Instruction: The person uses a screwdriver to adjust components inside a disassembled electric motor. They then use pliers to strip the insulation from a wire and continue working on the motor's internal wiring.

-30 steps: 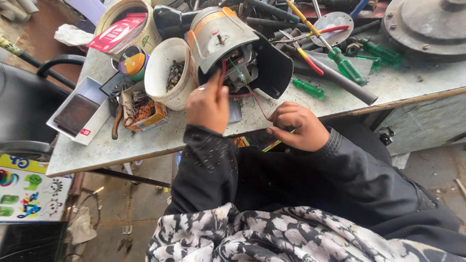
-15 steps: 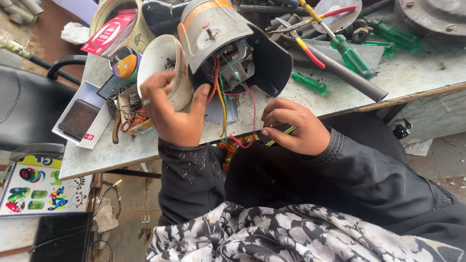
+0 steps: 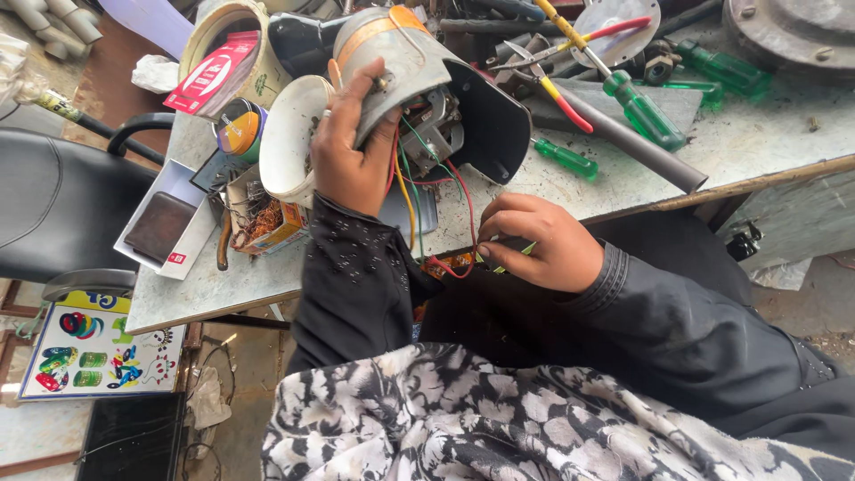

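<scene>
- Head view: the left hand (image 3: 352, 147) was wrapped over the grey metal motor housing (image 3: 401, 62), fingers curled on its top and thumb along its near side, holding it tilted on the table (image 3: 766, 147).
- Under that hand's palm, coloured wires (image 3: 427, 183) in red, yellow and green ran out of the housing's open underside, down past the wrist to the table's near edge.
- The right hand (image 3: 543, 245) sat nearer the body, below and to the right of the left hand, fingers pressed together and pinching the red wire end (image 3: 459, 267) along with a small green tool (image 3: 521, 254); the fingertips hid exactly how.
- Touching the left hand's outer side stood a white plastic cup (image 3: 287, 134); beyond it a tin with a red card (image 3: 209, 76) stuck in it.
- Below and left of that hand lay a small open box of copper wire scraps (image 3: 263, 223) and a white tray (image 3: 165, 232).
- Beyond the right hand lay a green-handled screwdriver (image 3: 565, 158), a larger green screwdriver (image 3: 643, 111), a grey metal rod (image 3: 637, 147) and red-handled pliers (image 3: 557, 85).
</scene>
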